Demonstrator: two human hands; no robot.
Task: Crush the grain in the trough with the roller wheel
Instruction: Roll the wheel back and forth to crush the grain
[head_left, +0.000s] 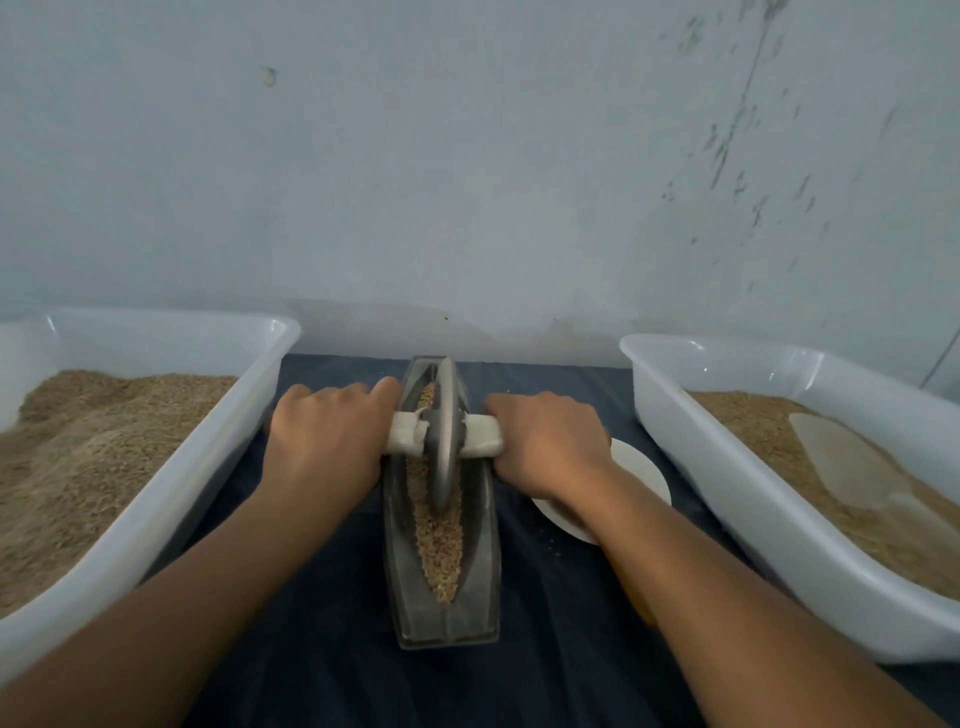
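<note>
- Trough (441, 613) lies lengthwise at the middle of the cloth-covered tabletop (322, 649), its far end near the wall (467, 182).
- Grain (440, 545) lies in the trough; the roller wheel (442, 431) stands upright in it, toward the far end.
- Left tub (156, 499) at the left edge, right tub (727, 499) at the right edge.
- Scoop (852, 462) lies in the right tub.
- Plate (639, 473) lies between trough and right tub.

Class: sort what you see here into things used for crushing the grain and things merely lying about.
In use: roller wheel, trough, grain, left hand, right hand.

Lying about: left tub, right tub, scoop, white plate, dark cloth.
</note>
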